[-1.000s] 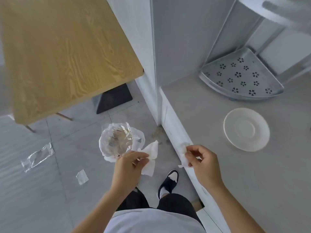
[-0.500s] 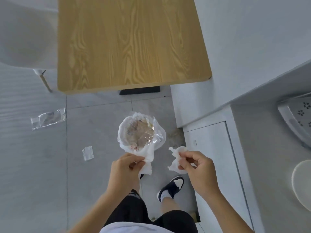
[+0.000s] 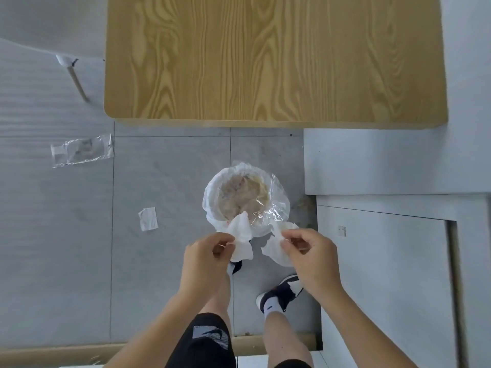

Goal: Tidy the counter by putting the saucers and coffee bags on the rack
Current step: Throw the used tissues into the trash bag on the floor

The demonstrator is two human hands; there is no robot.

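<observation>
Head view: lined bin [image 3: 212, 200] holds scraps.

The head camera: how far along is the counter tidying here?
Nothing visibly done: rack, saucers and coffee bags are out of frame. In hand: the left hand and right hand each pinch white paper above a lined bin. Left, probably: drop it, then tidy.

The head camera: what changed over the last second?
The view swung from the counter to the lined bin; saucer and rack left view. Both hands came over it. The left hand and right hand still pinch white tissues.
</observation>
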